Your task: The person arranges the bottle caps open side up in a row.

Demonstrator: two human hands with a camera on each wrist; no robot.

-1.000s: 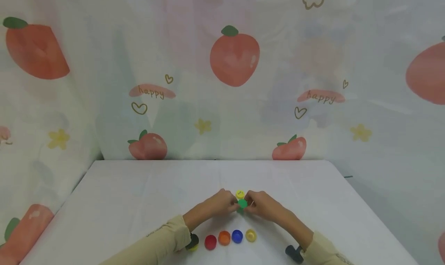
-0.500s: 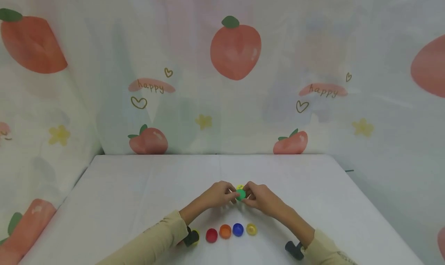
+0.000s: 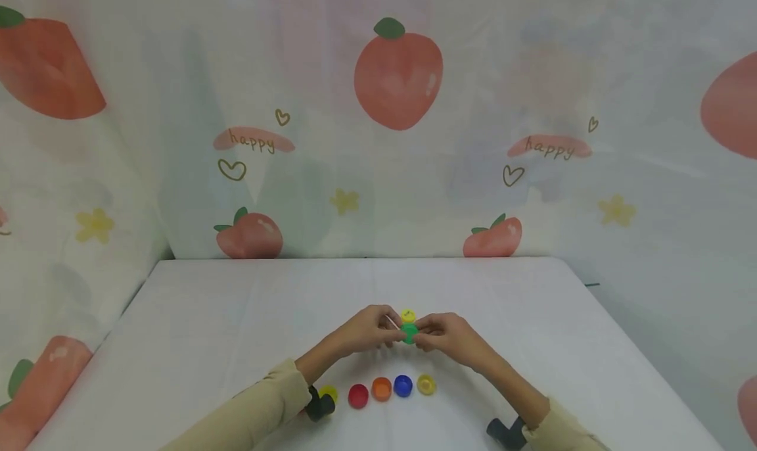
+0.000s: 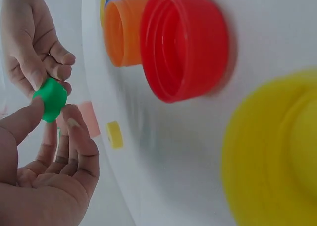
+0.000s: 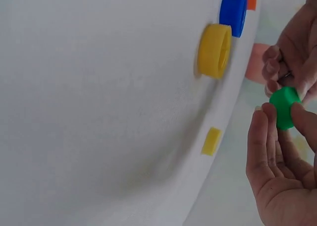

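A small green bottle cap (image 3: 409,333) is held between both hands, above the white table. My left hand (image 3: 369,328) pinches it with thumb and fingers from the left. From the right, my right hand (image 3: 452,336) pinches its other side, as the right wrist view confirms with the green cap (image 5: 283,108) between thumb and fingertips. Just beyond the hands lies a small yellow cap (image 3: 408,315) with a dark mark on top. Nearer me, a red cap (image 3: 358,396), an orange cap (image 3: 381,389), a blue cap (image 3: 403,386) and a dark-yellow cap (image 3: 426,384) form a row, hollow sides up.
Another yellow cap (image 3: 328,393) sits left of the red one, partly hidden by the left wrist's black device (image 3: 319,405). A similar black device (image 3: 507,432) is on the right wrist. A fruit-printed cloth (image 3: 397,175) hangs behind the table (image 3: 236,306).
The head view has tilted down a little. Both hands have kept hold of the green cap, raising it and shifting it slightly, and it briefly covered part of the yellow cap behind.
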